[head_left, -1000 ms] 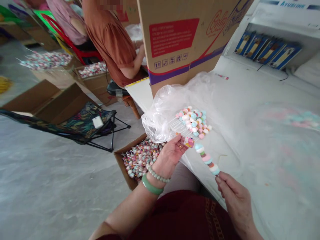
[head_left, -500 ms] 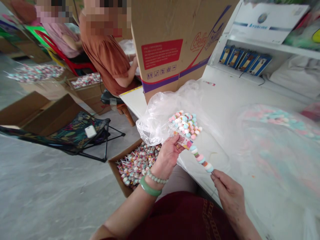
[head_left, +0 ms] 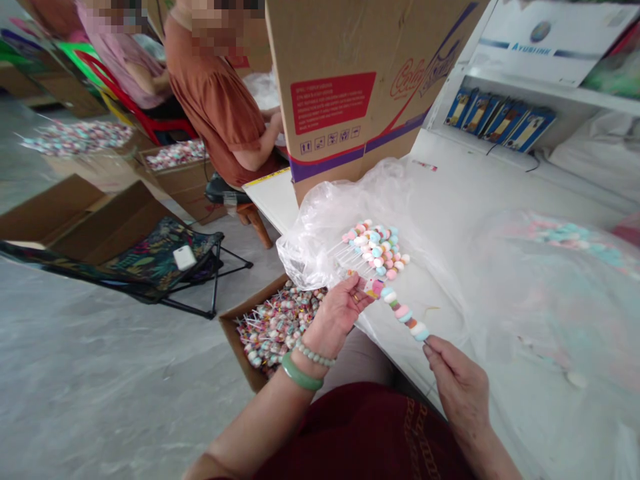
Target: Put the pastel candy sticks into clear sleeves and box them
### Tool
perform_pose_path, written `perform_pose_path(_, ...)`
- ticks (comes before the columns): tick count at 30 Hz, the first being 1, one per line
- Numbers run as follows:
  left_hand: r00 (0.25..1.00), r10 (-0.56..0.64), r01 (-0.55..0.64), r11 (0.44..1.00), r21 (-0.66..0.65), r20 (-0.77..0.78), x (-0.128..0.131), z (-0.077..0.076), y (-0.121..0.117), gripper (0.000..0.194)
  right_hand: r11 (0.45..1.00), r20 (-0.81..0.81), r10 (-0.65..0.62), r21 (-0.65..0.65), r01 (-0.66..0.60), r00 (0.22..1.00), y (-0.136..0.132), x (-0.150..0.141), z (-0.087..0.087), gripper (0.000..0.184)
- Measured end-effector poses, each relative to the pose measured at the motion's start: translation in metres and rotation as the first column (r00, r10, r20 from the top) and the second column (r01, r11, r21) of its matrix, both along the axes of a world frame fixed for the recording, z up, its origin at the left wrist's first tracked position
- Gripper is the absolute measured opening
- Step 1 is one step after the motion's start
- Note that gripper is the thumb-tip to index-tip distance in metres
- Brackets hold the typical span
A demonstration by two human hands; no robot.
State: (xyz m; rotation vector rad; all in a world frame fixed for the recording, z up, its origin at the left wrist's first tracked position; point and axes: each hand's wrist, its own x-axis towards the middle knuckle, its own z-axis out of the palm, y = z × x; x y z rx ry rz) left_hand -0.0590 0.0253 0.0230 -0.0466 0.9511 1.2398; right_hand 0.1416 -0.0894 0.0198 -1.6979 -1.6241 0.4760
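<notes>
Marshmallow skewer [head_left: 404, 313] slanted above the edge of a white table [head_left: 450, 173], its near end clamped between thumb and fingers of the right hand [head_left: 460, 380]. The left hand [head_left: 343, 308], closed on a small printed wrapper [head_left: 373, 287], lay at the skewer's far tip; whether wrapper and tip touched could not be told. Lower, beside the left forearm, an open carton [head_left: 237, 345] held many candy sticks [head_left: 277, 327]. Beyond the hands, a pile of skewers [head_left: 381, 250] lay by crumpled clear plastic [head_left: 315, 227]; behind these stood a tall printed box [head_left: 340, 103].
</notes>
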Motion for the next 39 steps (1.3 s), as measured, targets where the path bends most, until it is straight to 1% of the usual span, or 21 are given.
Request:
perform_pose_path(2,0.999,-0.02,0.022,0.999,-0.038,0.042,-0.001,-0.001,0.001,0.009,1.0,0.034,-0.001,0.025,0.0,0.999,0.001,-0.001,0.0,0.03)
perform_pose_path(4,0.997,-0.032,0.036,0.998,-0.056,0.071,-0.002,-0.002,0.001,0.01,0.996,0.097,0.011,0.082,-0.019,0.995,0.002,-0.002,0.0,0.029)
perform_pose_path(8,0.994,-0.059,0.066,0.995,-0.069,0.097,-0.002,-0.001,0.0,0.011,0.959,0.325,0.017,0.264,-0.108,0.946,0.006,-0.001,-0.001,0.023)
perform_pose_path(10,0.995,-0.057,0.062,0.996,-0.06,0.081,0.0,0.0,0.0,0.01,0.93,0.447,0.009,0.326,-0.172,0.894,0.007,0.0,-0.001,0.019)
perform_pose_path(12,0.999,-0.025,0.026,0.999,-0.041,0.046,0.002,0.001,0.001,0.008,0.904,0.533,0.026,0.349,-0.248,0.845,0.006,0.001,-0.001,0.018)
perform_pose_path(13,1.0,-0.003,0.004,1.0,-0.024,0.021,0.003,0.001,0.001,0.007,0.894,0.557,0.041,0.35,-0.279,0.829,0.006,0.001,-0.002,0.019)
perform_pose_path(15,0.999,0.019,-0.018,0.999,0.037,-0.039,0.005,0.001,0.001,0.007,0.888,0.557,0.068,0.345,-0.305,0.827,0.005,0.002,-0.004,0.02)
perform_pose_path(17,0.993,0.009,0.006,0.992,0.123,-0.117,0.007,0.0,-0.001,0.011,0.9,0.503,0.105,0.319,-0.297,0.858,0.006,0.002,-0.006,0.02)
perform_pose_path(20,0.97,-0.073,0.124,0.969,0.213,-0.233,0.011,-0.002,-0.005,0.021,0.951,0.314,0.142,0.22,-0.217,0.939,0.008,0.003,-0.01,0.02)
perform_pose_path(22,0.955,-0.136,0.197,0.956,0.219,-0.265,0.014,-0.002,-0.008,0.025,0.99,0.124,0.126,0.049,-0.133,0.984,0.009,0.004,-0.011,0.023)
perform_pose_path(23,0.952,-0.159,0.218,0.952,0.215,-0.262,0.016,-0.002,-0.009,0.027,0.993,0.019,0.1,-0.066,-0.099,0.995,0.009,0.004,-0.011,0.025)
perform_pose_path(25,0.953,-0.183,0.238,0.946,0.219,-0.242,0.019,-0.002,-0.012,0.028,0.955,-0.174,0.031,-0.284,-0.081,0.984,0.009,0.003,-0.009,0.027)
perform_pose_path(26,0.954,-0.193,0.247,0.941,0.231,-0.231,0.02,-0.002,-0.013,0.028,0.93,-0.246,-0.004,-0.358,-0.088,0.969,0.008,0.002,-0.009,0.027)
perform_pose_path(28,0.95,-0.225,0.279,0.921,0.272,-0.215,0.023,-0.001,-0.015,0.027,0.897,-0.353,-0.056,-0.429,-0.108,0.934,0.008,-0.002,-0.008,0.025)
perform_pose_path(30,0.944,-0.257,0.311,0.9,0.306,-0.206,0.025,-0.002,-0.017,0.025,0.877,-0.457,-0.099,-0.459,-0.139,0.884,0.01,-0.007,-0.008,0.023)
perform_pose_path(32,0.942,-0.275,0.325,0.891,0.317,-0.192,0.025,-0.004,-0.018,0.023,0.849,-0.596,-0.172,-0.493,-0.189,0.784,0.014,-0.012,-0.008,0.022)
perform_pose_path(33,0.943,-0.281,0.325,0.892,0.315,-0.178,0.025,-0.006,-0.019,0.022,0.824,-0.669,-0.218,-0.517,-0.234,0.71,0.016,-0.013,-0.009,0.022)
perform_pose_path(35,0.952,-0.274,0.303,0.902,0.308,-0.136,0.024,-0.009,-0.018,0.022,0.744,-0.785,-0.317,-0.554,-0.374,0.532,0.02,-0.015,-0.01,0.023)
perform_pose_path(37,0.961,-0.258,0.276,0.911,0.307,-0.1,0.022,-0.013,-0.017,0.024,0.647,-0.835,-0.409,-0.549,-0.529,0.368,0.023,-0.013,-0.012,0.025)
perform_pose_path(38,0.963,-0.253,0.269,0.913,0.308,-0.092,0.021,-0.015,-0.017,0.024,0.609,-0.843,-0.444,-0.533,-0.588,0.304,0.024,-0.012,-0.013,0.026)
perform_pose_path(39,0.963,-0.256,0.271,0.912,0.309,-0.091,0.02,-0.017,-0.016,0.025,0.585,-0.844,-0.471,-0.516,-0.626,0.255,0.025,-0.011,-0.015,0.027)
